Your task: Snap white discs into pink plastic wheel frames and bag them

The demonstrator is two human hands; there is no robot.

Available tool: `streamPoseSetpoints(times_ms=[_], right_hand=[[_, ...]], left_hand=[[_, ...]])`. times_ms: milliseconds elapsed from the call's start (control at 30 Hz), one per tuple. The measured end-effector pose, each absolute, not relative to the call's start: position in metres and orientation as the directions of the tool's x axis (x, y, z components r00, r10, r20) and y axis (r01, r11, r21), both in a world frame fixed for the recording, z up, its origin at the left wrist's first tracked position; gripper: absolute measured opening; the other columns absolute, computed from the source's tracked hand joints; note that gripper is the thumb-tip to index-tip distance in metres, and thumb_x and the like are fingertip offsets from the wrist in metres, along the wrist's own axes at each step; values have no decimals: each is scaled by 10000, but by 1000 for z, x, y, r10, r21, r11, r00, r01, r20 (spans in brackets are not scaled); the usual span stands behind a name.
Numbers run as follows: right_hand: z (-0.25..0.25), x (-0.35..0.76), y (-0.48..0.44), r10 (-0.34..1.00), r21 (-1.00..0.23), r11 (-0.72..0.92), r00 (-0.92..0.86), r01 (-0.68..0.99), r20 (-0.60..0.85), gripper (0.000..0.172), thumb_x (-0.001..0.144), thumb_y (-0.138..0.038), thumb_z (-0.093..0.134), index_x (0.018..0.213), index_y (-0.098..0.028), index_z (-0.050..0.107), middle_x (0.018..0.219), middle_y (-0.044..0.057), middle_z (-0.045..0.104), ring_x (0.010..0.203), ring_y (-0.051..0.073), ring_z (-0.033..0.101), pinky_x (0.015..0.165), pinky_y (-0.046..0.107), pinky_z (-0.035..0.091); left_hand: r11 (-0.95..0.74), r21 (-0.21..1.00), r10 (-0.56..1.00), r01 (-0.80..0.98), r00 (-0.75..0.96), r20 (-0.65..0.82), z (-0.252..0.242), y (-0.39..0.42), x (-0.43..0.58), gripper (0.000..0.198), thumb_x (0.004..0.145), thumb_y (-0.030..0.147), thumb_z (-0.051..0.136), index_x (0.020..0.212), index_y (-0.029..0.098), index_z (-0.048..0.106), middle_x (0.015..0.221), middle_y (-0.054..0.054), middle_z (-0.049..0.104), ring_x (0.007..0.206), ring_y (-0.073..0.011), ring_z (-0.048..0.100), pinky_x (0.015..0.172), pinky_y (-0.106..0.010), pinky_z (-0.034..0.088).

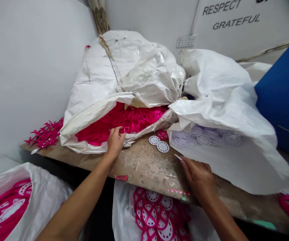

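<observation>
The left hand (114,142) pinches a magenta plastic ring (124,130) at the mouth of a white woven sack (124,70), apparently folded back to expose the pile, while the right hand (197,175), fingers half-open, hovers by the wooden bench (144,164), any hold unclear.

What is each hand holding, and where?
Left hand pinches a magenta plastic ring by its rim; right hand seems to hold a thin pale strip by its end.
</observation>
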State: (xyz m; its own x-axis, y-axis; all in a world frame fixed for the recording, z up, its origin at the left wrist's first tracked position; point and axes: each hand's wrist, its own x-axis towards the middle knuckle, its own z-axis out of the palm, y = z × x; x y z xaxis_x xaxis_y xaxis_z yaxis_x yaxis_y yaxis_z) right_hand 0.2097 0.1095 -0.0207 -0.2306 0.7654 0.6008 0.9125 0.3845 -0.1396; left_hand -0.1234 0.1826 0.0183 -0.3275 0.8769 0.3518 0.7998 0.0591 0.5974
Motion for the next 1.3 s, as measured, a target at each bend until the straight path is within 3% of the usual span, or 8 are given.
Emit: streamPoseSetpoints(times_ms=[267, 633, 733, 833, 900, 1000, 1133, 1300], right_hand=[[-18, 213, 106, 785, -297, 344, -100, 891, 611, 360, 949, -364, 342, 1013, -176, 642, 940, 74, 721, 785, 197, 658, 752, 322, 413], [-12, 211, 104, 834, -487, 348, -28, 801, 552, 263, 893, -375, 443, 946, -202, 634, 884, 66, 692, 799, 218, 626, 752, 349, 427], [4, 199, 86, 925, -786, 297, 39, 542, 377, 229, 860, -394, 510, 944, -206, 608, 861, 52, 671, 742, 192, 607, 683, 317, 461], [21, 180, 64, 983, -974, 186, -29, 131, 184, 241, 839, -374, 558, 1022, -218, 554, 886, 27, 647, 657, 143, 583, 590, 269, 488], [26, 171, 54, 986, -987, 156, -64, 42, 153, 265, 837, -345, 567, 1074, -228, 541, 904, 22, 638, 661, 133, 582, 573, 254, 494], [21, 167, 48, 975, -957, 223, -64, 186, 215, 277, 857, -304, 543, 1120, -224, 576, 938, 46, 629, 764, 155, 598, 631, 265, 505], [13, 171, 44, 921, -831, 382, -100, 405, 375, 260, 864, -263, 532, 1086, -226, 662, 993, 77, 608, 885, 183, 594, 766, 310, 490], [16, 172, 41, 924, -864, 376, -208, 336, 321, 244, 900, -266, 487, 1064, -235, 666, 961, 47, 667, 898, 175, 612, 802, 295, 469]], left_hand=[[210, 647, 820, 733, -493, 292, 23, 218, -127, 532, 723, 261, 662, 1205, 136, 475, 1181, -189, 581, 1132, -311, 537, 901, -392, 419], [-59, 814, 883, 578, -350, 313, 28, 151, -100, 212, 772, 301, 564, 930, 174, 626, 917, -41, 671, 870, -187, 620, 807, -291, 459], [-88, 898, 935, 430, -275, 223, 22, 109, -67, 231, 795, 369, 552, 904, 171, 600, 833, -23, 666, 777, -162, 633, 720, -265, 491], [76, 997, 984, -30, -160, -80, 17, 69, -30, 286, 775, 386, 611, 959, 174, 553, 773, -8, 658, 650, -133, 630, 638, -253, 516], [225, 921, 968, -319, -35, -248, 17, 48, -8, 376, 741, 365, 672, 1037, 181, 532, 812, -19, 669, 662, -131, 641, 649, -261, 533], [295, 850, 951, -435, 47, -306, 19, 32, 13, 432, 742, 349, 689, 1109, 180, 536, 932, -56, 680, 762, -148, 657, 691, -271, 548], [241, 890, 967, -387, 21, -252, 17, 25, 23, 383, 793, 399, 628, 1110, 192, 570, 1054, -68, 663, 856, -180, 650, 686, -277, 552], [95, 983, 995, -157, 26, -92, 16, 22, 20, 290, 845, 357, 563, 1077, 197, 629, 1094, -55, 657, 974, -191, 615, 853, -277, 484]])
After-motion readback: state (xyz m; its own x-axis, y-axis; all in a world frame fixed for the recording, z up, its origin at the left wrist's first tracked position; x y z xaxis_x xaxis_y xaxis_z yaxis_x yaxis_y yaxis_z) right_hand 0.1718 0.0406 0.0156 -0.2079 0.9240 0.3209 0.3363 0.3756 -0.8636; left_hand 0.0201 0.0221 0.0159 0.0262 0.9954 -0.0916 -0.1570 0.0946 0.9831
